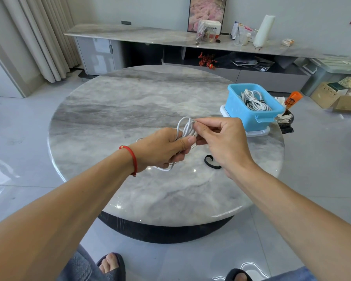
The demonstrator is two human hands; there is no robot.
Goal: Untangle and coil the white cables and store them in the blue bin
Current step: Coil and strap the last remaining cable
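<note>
White cable (185,127) looped, held above table; coiled white cables (253,100) inside blue bin (234,107).

Single head-worn wide-angle view, looking forward and down from above and behind the left hand (164,148) and right hand (221,142). Close enough to fill the lower frame with both forearms. Beyond the hands, takes in the round table (130,102), then a far sideboard (130,34). Curved by wide-angle distortion at the edges.
</note>
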